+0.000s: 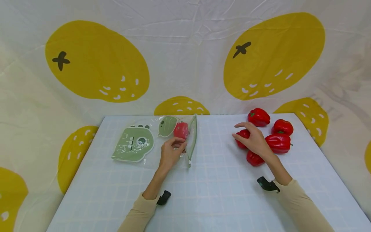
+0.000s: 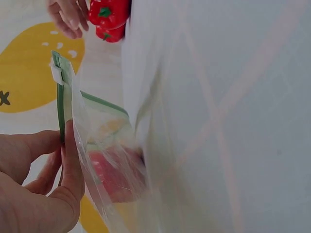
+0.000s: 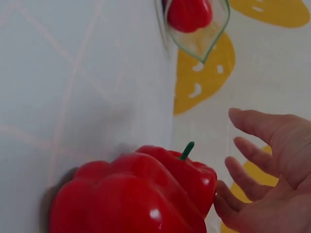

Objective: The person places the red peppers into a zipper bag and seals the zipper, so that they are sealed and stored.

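Observation:
A clear zip bag (image 1: 153,158) with a green dinosaur print lies on the table, its green-edged mouth toward the right. Inside, close to that mouth, is a red bell pepper (image 1: 181,130). My left hand (image 1: 172,152) pinches the bag's rim between thumb and fingers, and the mouth gapes in the right wrist view. Over on the right, my right hand (image 1: 255,141) hovers with fingers spread above a red bell pepper (image 1: 242,139), holding nothing. Beside and partly under this hand lies another bell pepper (image 1: 254,158).
More red bell peppers (image 1: 278,143) sit behind and right of my right hand, one of them near the table's back edge. A white cloth (image 1: 185,64) printed with yellow fruit hangs behind the white checked table (image 1: 214,193).

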### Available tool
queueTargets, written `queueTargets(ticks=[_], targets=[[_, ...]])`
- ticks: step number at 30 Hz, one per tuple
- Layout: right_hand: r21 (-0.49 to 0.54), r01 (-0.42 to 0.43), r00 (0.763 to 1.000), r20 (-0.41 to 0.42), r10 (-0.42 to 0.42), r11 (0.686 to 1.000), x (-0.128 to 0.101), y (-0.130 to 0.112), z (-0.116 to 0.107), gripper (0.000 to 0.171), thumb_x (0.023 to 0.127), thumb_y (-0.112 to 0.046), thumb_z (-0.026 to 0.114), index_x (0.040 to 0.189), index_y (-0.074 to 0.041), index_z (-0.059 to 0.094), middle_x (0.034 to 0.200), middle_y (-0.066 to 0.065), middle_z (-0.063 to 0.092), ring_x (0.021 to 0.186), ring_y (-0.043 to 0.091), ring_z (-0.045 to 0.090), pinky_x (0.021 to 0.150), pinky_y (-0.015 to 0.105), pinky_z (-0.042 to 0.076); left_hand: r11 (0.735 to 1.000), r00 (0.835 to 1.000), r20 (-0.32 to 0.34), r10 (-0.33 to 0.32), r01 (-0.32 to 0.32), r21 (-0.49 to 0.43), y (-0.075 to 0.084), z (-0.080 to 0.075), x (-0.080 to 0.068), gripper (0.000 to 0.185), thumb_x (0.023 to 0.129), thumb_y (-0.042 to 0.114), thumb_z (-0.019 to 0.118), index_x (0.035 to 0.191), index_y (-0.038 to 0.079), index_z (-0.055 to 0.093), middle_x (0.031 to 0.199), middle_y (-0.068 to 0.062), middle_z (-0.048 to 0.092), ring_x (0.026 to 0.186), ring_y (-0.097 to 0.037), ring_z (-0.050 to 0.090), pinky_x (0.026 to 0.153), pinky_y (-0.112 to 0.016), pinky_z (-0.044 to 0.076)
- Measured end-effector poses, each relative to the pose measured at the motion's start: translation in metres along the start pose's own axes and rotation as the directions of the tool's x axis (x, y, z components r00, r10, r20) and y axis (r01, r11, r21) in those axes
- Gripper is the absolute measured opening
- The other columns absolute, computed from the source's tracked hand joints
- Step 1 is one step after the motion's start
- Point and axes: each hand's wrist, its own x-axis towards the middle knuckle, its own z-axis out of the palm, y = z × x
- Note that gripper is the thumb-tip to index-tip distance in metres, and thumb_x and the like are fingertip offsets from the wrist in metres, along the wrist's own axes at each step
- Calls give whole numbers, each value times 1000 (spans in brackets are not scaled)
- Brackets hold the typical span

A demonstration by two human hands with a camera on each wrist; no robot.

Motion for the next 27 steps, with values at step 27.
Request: queueTargets(ticks=[27], targets=[[-120,34,957,291,3,992,-8,21,-34,77,75,-10,79,141,-8,40,140,21,40,127,41,34,81,58,51,999,1000,-14,-16,17,27,-27,3,8,10,84,9,72,93,6,69,78,-8,67,65,-20,65,58,-30,57]])
